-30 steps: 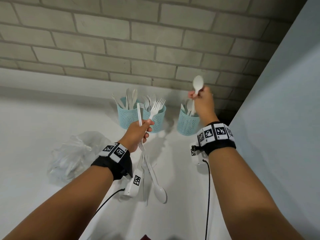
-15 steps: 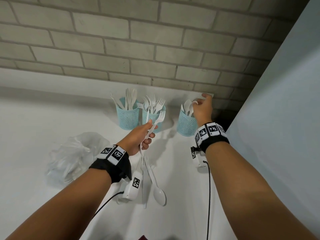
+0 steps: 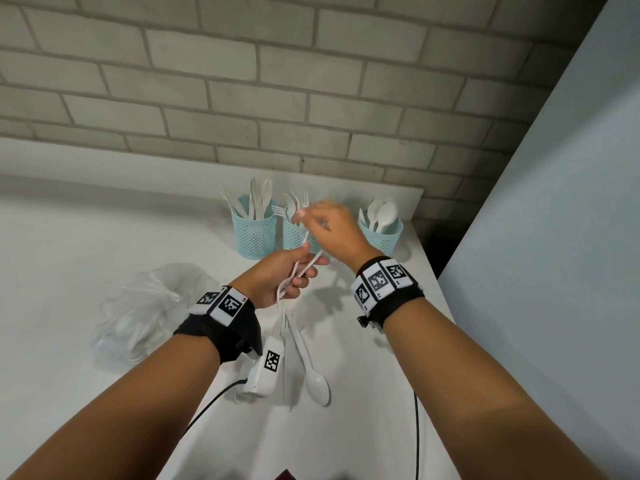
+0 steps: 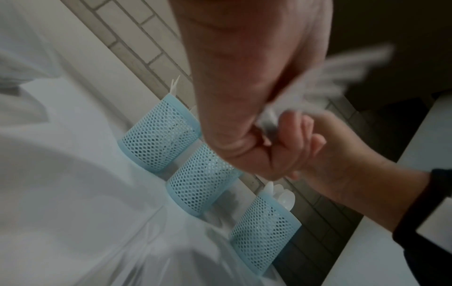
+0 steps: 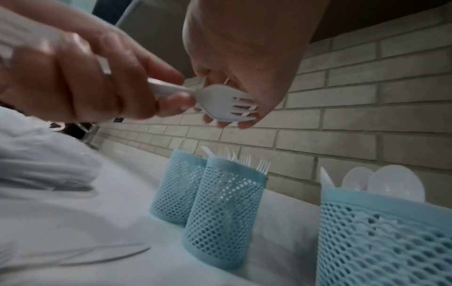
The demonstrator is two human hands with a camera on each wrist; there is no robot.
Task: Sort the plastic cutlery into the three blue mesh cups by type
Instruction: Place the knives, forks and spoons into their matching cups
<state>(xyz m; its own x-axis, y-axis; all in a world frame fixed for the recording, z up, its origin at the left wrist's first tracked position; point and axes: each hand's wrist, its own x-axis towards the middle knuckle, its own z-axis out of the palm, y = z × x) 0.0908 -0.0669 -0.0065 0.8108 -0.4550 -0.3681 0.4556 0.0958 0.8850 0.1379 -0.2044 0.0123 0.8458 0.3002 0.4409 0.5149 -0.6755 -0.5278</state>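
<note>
While held over the cups: fork (image 5: pixel 220 102), white plastic, handle in the left hand, tines at the right hand's fingertips
left hand (image 3: pixel 280 277): fingers curled round the handles of a small bunch of white cutlery; fork heads point up and away toward the cups
right hand (image 3: pixel 332 225): reaches across in front of the middle cup, fingertips closing on the tines of the top fork; blurred in the head view, so the exact pinch is only plain in the right wrist view
middle cup (image 5: pixel 225 214): blue mesh, holds forks, tines up; directly under the two hands
left cup (image 3: pixel 254 233): blue mesh, just beside the middle cup; holds knives
right cup (image 3: pixel 381 235): blue mesh, set a little apart near the counter's right edge; holds spoons, bowls up
loose spoon (image 3: pixel 313 372): flat on the counter, bowl toward the person, below the left wrist, beside other loose white pieces
counter (image 3: pixel 86 244): white, against a grey brick wall (image 3: pixel 311 81)
plastic bag (image 3: pixel 145 313): clear, crumpled, left of the left wrist
wristbands: black with square coded tags, one on each wrist
</note>
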